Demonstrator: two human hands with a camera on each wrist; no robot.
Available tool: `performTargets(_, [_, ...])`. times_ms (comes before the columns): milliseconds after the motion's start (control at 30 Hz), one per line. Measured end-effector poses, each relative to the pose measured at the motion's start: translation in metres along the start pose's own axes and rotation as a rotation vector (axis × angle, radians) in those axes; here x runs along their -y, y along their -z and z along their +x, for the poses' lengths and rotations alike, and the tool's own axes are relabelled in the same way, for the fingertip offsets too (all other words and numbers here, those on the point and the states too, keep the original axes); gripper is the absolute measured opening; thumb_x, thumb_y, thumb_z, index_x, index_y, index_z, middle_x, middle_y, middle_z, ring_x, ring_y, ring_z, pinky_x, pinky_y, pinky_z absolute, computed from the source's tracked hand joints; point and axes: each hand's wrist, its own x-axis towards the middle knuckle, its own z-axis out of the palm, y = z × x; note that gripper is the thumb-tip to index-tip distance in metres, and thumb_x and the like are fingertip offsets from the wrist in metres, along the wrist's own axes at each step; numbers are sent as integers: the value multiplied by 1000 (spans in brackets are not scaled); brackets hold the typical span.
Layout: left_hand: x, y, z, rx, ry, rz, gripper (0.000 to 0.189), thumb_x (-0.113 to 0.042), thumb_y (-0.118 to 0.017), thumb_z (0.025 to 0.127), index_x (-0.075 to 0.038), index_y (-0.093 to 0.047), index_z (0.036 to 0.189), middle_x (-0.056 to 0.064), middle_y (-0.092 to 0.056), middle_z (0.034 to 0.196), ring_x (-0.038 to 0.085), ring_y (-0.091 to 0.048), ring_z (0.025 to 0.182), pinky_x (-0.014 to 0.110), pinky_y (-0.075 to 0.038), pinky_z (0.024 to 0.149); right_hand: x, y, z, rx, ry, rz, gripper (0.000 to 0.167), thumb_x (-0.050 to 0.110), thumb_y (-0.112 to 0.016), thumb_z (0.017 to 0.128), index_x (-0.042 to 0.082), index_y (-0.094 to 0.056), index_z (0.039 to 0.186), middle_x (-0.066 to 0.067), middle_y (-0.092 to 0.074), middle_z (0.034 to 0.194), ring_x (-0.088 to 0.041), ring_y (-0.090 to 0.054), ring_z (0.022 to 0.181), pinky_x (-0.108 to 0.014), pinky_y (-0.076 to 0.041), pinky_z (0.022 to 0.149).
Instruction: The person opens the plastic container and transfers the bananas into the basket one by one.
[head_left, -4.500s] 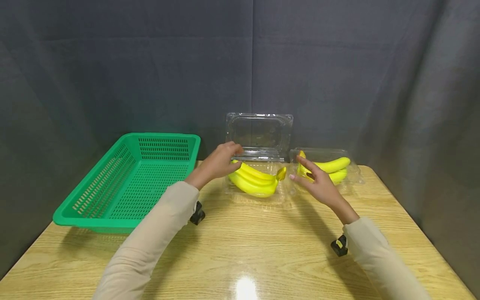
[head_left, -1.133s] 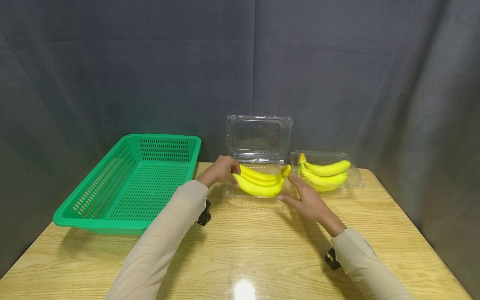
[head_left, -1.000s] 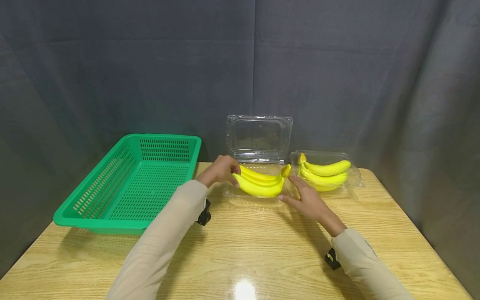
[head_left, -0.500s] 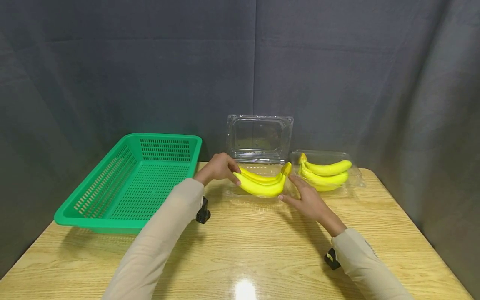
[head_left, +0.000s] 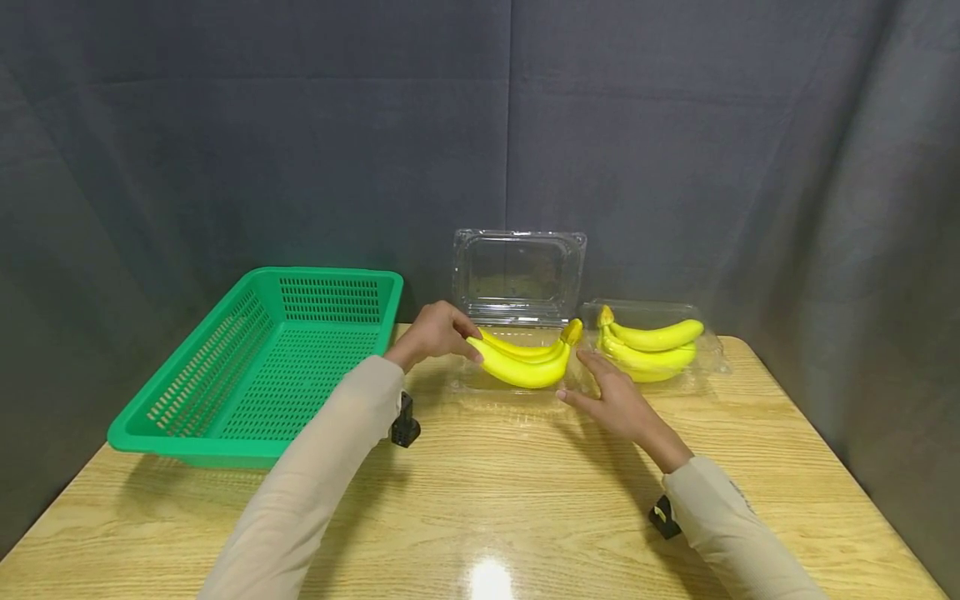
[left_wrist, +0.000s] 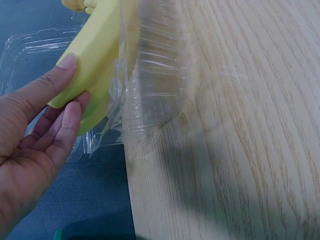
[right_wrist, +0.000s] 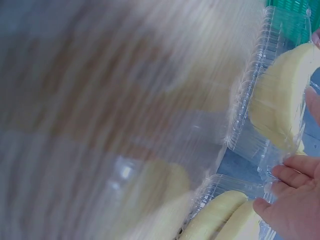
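Note:
In the head view, a bunch of yellow bananas (head_left: pixel 521 367) sits in the base of a clear plastic clamshell container (head_left: pixel 517 275), whose lid stands raised behind it. My left hand (head_left: pixel 435 333) pinches the tip end of the bunch; the left wrist view has the thumb on top of a banana (left_wrist: pixel 92 55) and fingers beneath. The brown-yellow stem (head_left: pixel 572 332) points up at the right. My right hand (head_left: pixel 618 404) reaches to the container's right front corner, thumb and fingers spread and fairly straight, fingertips right at its edge (right_wrist: pixel 270 165).
Right of it, a second clear container (head_left: pixel 708 354) holds another banana bunch (head_left: pixel 652 350). A green perforated basket (head_left: pixel 247 450) stands at the left of the wooden table (head_left: pixel 480 500). A dark grey curtain (head_left: pixel 480 125) hangs behind the table.
My left hand has come down and taken hold of the tip end; the bunch has shifted right and turned, its stem rising. My right hand moved left to the container corner, then stayed.

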Motion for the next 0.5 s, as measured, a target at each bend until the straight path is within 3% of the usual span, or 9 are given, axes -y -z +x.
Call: performTargets(500, [-1,10,-9,-65,-26,-10,31,-21,-89,70,-13,-78,97,-1,-69,94,19,-59,84,32,-50,71,3,0,-1,31,5,-42,78,40,-59,96,-8,-26,148,-25,-25,153,-41,-16,142,-56,-16,112])
